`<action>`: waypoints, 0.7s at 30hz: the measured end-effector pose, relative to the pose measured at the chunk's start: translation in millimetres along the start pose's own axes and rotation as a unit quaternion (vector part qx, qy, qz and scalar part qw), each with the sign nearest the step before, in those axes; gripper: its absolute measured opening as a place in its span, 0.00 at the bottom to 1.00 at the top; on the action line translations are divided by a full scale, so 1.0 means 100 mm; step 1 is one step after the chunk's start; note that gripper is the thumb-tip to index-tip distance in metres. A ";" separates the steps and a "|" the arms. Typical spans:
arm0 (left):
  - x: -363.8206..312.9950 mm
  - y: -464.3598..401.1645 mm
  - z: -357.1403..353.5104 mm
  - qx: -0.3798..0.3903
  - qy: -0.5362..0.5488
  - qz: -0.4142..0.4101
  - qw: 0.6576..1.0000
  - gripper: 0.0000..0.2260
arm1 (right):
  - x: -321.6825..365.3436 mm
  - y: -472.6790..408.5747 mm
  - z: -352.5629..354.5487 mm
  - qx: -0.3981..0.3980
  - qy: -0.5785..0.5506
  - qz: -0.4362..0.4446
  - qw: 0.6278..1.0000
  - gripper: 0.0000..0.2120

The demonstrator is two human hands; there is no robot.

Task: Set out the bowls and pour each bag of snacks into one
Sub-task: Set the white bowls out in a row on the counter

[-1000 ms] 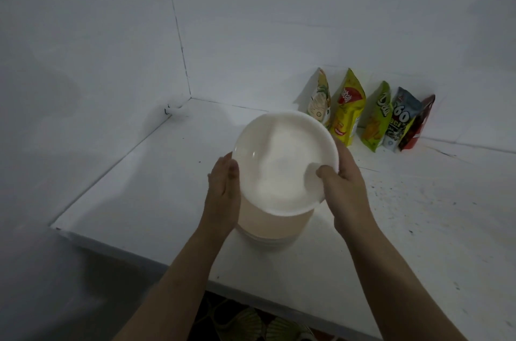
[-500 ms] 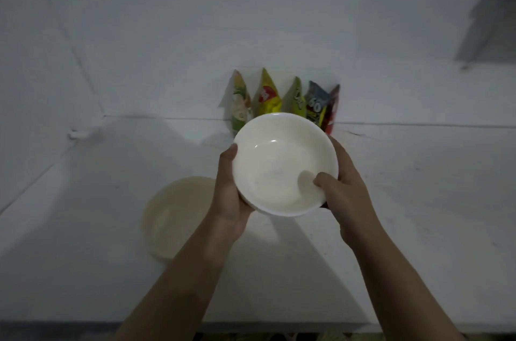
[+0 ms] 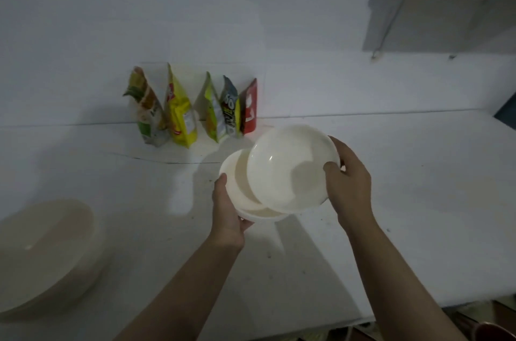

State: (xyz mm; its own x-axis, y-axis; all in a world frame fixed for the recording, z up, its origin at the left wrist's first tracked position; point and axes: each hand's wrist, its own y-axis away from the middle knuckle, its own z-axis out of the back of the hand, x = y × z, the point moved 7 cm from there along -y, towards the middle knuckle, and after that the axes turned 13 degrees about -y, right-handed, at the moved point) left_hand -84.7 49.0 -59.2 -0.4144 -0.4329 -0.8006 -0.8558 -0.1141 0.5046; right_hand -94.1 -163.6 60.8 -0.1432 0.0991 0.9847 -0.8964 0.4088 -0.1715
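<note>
My right hand (image 3: 349, 181) grips the rim of a white bowl (image 3: 282, 170), tilted and lifted partly out of a second white bowl (image 3: 240, 187). My left hand (image 3: 226, 206) holds that lower bowl from its left side and underneath. Both bowls hang above the white counter (image 3: 391, 229). A stack of cream bowls (image 3: 47, 254) rests at the counter's near left. Several snack bags lean upright against the back wall: a green-and-white bag (image 3: 148, 114), a yellow bag (image 3: 180, 114), a green bag (image 3: 213, 114), a grey-blue bag (image 3: 230, 111) and a red bag (image 3: 249, 108).
The counter's front edge (image 3: 335, 324) runs along the bottom right. A grey cabinet (image 3: 441, 13) hangs on the wall at the upper right. A crack line (image 3: 173, 162) crosses the counter in front of the bags.
The view has swung right, leaving the cream stack at the left. The bowls in my hands have come apart: my right hand has lifted the top bowl up and to the right.
</note>
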 end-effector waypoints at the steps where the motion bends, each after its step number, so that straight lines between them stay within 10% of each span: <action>1: 0.04 -0.06 -0.07 -0.015 0.002 -0.002 1.000 0.25 | -0.16 -0.13 0.17 -0.018 -0.026 -0.038 0.999 0.25; 7: 0.30 -0.29 -0.41 -0.055 0.035 -0.010 0.998 0.29 | -1.33 -0.69 0.96 -0.101 -0.203 -0.275 0.934 0.17; 21: 0.56 -0.34 -0.66 -0.117 0.055 -0.034 0.991 0.22 | -1.84 -0.97 0.93 -0.134 -0.301 -0.324 0.887 0.23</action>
State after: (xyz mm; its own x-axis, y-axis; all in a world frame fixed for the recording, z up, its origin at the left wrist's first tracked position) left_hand -58.2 -30.1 -100.0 -0.3115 -0.5103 -0.8016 -0.7794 -0.3455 0.5227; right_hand -19.7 -306.1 -100.6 0.0948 -0.7055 0.7023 -0.7517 0.4118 0.5151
